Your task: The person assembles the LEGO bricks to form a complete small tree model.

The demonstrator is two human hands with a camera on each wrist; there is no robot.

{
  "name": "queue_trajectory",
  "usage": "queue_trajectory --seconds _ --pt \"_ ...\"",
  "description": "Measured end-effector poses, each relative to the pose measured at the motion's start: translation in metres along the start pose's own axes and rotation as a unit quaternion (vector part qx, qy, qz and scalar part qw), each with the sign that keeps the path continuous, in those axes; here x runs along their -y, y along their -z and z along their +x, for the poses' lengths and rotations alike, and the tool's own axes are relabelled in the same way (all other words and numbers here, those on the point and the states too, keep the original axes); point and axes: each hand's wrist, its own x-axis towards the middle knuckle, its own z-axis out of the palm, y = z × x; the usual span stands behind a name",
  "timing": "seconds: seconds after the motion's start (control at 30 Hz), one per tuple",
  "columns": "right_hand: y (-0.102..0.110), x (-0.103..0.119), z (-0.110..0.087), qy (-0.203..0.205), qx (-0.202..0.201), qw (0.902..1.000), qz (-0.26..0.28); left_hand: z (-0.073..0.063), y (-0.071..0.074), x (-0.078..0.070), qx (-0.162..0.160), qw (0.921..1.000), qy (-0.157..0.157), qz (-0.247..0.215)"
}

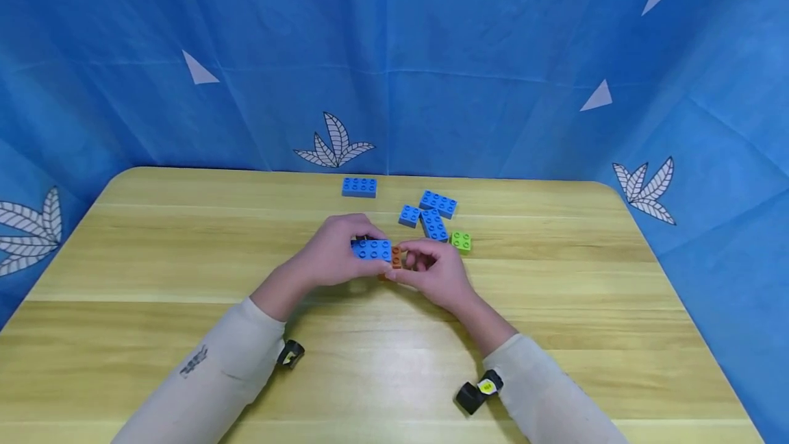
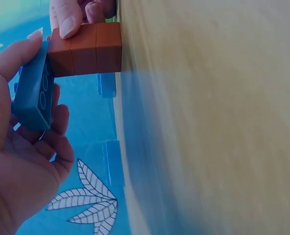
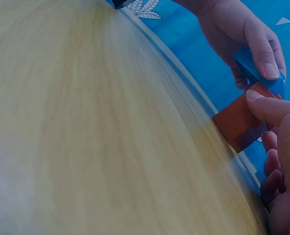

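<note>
Between both hands, above the wooden table, is a blue toy building brick [image 1: 373, 250] next to a stack of three orange-brown bricks [image 2: 86, 51]. My left hand [image 1: 342, 252] grips the blue brick, thumb on the near side and fingers on the far side, studs facing up. My right hand [image 1: 437, 273] pinches the orange-brown stack, its thumb on the upper part in the right wrist view. One end of the blue brick [image 2: 32, 93] meets the stack's top; the rest sticks out to the left, its hollow underside showing. Whether they are pressed fully together I cannot tell.
Beyond the hands on the table [image 1: 185, 245] lies a blue brick [image 1: 359, 188]. Farther right, two long blue bricks [image 1: 438, 203] and a small blue one [image 1: 409, 216] lie close together, with a small green brick [image 1: 461, 241] nearby. A blue patterned cloth [image 1: 468, 74] hangs behind.
</note>
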Motion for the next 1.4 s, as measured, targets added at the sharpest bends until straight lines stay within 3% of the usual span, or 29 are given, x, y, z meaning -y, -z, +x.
queue_trajectory --seconds 0.23,0.37,0.7,0.9,1.0,1.17,1.27,1.4 --pt "-0.003 -0.029 0.001 -0.009 -0.009 0.9999 -0.009 -0.008 0.001 0.011 -0.004 0.9980 0.007 -0.063" --pt "-0.004 -0.032 0.001 -0.023 -0.011 0.9996 -0.013 -0.012 0.002 0.016 -0.013 0.9958 0.021 -0.089" --pt "0.001 -0.036 -0.002 -0.041 -0.001 0.9991 -0.006 -0.019 0.002 0.018 -0.030 0.9955 0.032 -0.084" --pt "0.021 -0.031 -0.011 -0.086 -0.037 0.9950 -0.034 -0.020 0.003 0.015 -0.031 0.9958 0.032 -0.080" --pt "0.028 -0.030 -0.016 -0.111 -0.072 0.9880 -0.079 -0.019 0.005 0.014 -0.030 0.9961 0.031 -0.077" --pt "0.036 -0.031 -0.018 -0.158 -0.137 0.9642 -0.163 -0.018 0.007 0.013 -0.025 0.9964 0.037 -0.072" --pt "0.039 -0.034 -0.015 -0.173 -0.154 0.9542 -0.190 -0.018 0.006 0.013 -0.023 0.9967 0.037 -0.069" --pt "0.039 -0.037 -0.009 -0.180 -0.164 0.9489 -0.201 -0.016 0.005 0.014 -0.023 0.9971 0.034 -0.064"
